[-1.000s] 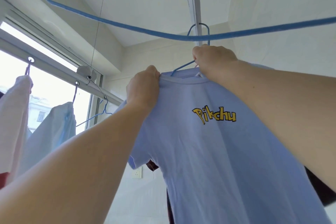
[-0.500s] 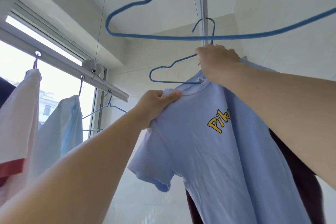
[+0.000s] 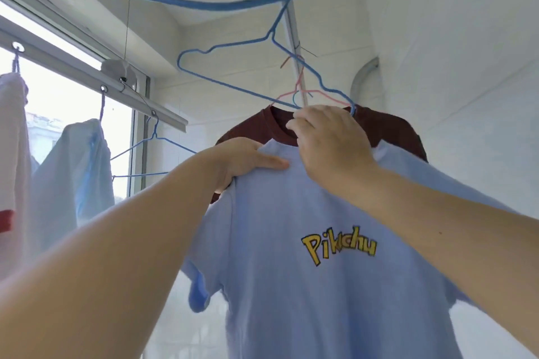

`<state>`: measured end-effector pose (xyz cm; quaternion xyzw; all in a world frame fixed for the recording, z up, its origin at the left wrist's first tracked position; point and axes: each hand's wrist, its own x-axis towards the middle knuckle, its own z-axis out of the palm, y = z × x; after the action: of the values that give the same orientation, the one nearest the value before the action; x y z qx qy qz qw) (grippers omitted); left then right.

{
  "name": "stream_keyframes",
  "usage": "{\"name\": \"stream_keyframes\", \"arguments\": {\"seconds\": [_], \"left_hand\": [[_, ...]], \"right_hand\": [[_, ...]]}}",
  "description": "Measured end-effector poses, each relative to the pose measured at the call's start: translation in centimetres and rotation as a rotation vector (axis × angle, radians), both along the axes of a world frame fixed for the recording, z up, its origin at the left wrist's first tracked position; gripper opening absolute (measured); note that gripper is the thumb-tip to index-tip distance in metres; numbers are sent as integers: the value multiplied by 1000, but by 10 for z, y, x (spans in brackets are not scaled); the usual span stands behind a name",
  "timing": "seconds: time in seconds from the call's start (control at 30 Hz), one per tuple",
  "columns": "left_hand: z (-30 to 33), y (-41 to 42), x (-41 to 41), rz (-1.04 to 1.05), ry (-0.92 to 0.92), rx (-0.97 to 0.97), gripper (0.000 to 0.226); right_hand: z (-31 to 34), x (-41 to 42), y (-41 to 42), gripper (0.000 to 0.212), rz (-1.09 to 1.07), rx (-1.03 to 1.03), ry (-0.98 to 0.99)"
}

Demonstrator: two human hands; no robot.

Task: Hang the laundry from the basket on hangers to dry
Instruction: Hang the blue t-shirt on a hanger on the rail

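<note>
Soft blue cotton T-shirt [image 3: 306,285] gripped at its collar by both hands: left [image 3: 245,160], right [image 3: 329,137].

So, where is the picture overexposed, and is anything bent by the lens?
Head view: the window at left is blown out to white, washing out the pale garments before it; the nearest blue hanger overhead curves strongly, and both forearms look enlarged at the frame edges.

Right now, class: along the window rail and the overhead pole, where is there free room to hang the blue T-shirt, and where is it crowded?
Free: the empty blue hanger at the window rail's right end, beside the pale blue garment. Crowded: the overhead pole, where the maroon shirt on its pink hanger hangs right behind the blue T-shirt, among more bare blue hangers.
</note>
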<state>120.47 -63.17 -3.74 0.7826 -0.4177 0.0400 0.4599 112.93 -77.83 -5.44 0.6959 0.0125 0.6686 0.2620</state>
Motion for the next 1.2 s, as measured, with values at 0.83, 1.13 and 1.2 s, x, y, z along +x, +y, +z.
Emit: {"name": "stream_keyframes", "arguments": {"seconds": [0.83, 1.13, 1.2], "left_hand": [[-234, 78, -97, 489, 263, 434, 42], [-311, 148, -149, 568, 443, 456, 29], [-328, 169, -163, 574, 504, 425, 20]], "right_hand": [[-338, -73, 40, 42, 753, 1075, 1623], [-411, -93, 70, 36, 507, 847, 1656], [-421, -97, 77, 37, 557, 893, 1636]]}}
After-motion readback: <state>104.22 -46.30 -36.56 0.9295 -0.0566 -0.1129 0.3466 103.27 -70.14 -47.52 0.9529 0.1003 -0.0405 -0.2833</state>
